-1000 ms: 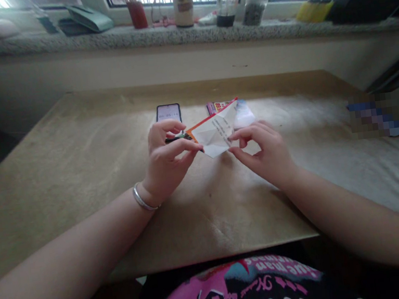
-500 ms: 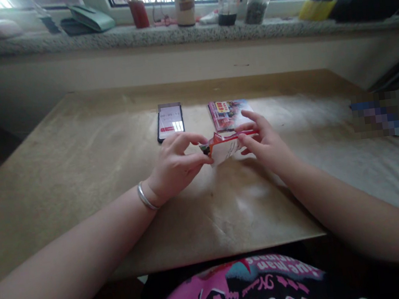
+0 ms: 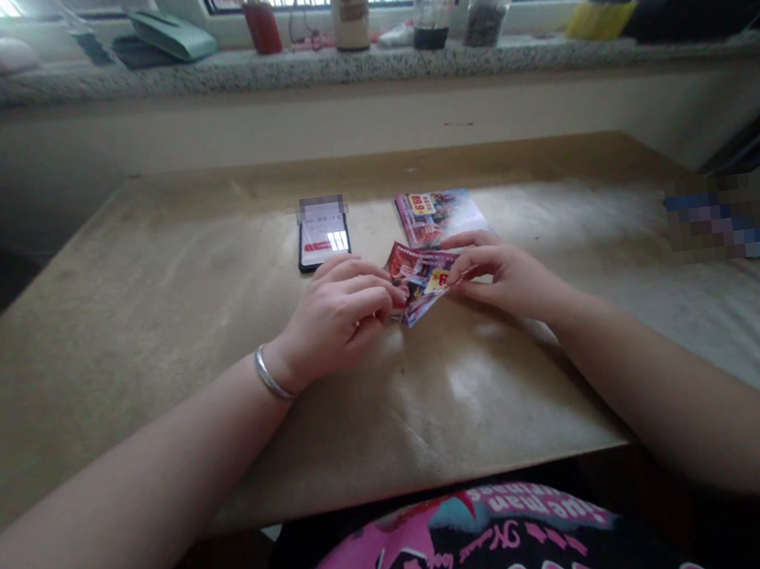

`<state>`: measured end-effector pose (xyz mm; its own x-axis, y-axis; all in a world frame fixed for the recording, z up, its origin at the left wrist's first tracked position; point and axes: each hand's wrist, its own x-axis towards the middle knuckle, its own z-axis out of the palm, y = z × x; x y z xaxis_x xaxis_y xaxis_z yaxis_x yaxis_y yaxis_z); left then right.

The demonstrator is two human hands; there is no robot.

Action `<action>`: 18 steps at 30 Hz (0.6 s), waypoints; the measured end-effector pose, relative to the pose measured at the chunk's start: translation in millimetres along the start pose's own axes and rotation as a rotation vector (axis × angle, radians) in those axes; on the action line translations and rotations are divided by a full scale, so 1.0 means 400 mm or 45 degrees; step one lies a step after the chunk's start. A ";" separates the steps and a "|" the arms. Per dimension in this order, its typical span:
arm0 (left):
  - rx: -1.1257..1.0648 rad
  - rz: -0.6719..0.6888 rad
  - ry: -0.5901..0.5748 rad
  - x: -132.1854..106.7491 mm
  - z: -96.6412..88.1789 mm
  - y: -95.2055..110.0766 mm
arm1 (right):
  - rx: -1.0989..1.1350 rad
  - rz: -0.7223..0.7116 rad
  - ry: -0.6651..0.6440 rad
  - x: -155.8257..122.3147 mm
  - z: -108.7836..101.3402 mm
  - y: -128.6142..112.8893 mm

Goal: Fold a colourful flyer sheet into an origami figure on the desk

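A small folded piece of printed paper [image 3: 421, 279], red and colourful on its upper face, is held low over the wooden table [image 3: 150, 331] between both hands. My left hand [image 3: 338, 313], with a silver bangle at the wrist, pinches its left edge with curled fingers. My right hand [image 3: 500, 274] pinches its right corner between thumb and fingertips. Just behind lies a second colourful leaflet [image 3: 439, 213] flat on the table. A phone [image 3: 322, 236] with a lit screen lies to the left of that leaflet.
A stone windowsill [image 3: 325, 65] runs behind the table with a red cup [image 3: 263, 24], a tall bottle [image 3: 347, 2], jars and a green pouch [image 3: 173, 35]. A blurred blue object [image 3: 725, 219] lies at the table's right.
The folded paper was turned over, from its white side facing up to its printed side, and lowered toward the table. Both hands moved down with it and kept their grip.
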<state>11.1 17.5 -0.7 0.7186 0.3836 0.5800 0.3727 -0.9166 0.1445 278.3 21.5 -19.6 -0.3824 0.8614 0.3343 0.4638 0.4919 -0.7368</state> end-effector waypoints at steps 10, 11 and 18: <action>0.452 -0.004 -0.262 0.001 0.014 0.027 | -0.573 -0.386 -0.134 0.004 -0.006 -0.003; 0.486 0.015 -0.273 0.001 0.015 0.028 | -0.623 -0.393 -0.144 0.003 -0.006 -0.006; 0.589 0.160 -0.375 0.004 0.009 0.013 | -0.723 -0.368 -0.228 0.000 -0.008 -0.007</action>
<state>16.3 13.9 -2.0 0.8829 0.3509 0.3120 0.4447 -0.8380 -0.3161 279.5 20.4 -15.6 -0.6592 0.6742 0.3332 0.6530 0.7329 -0.1910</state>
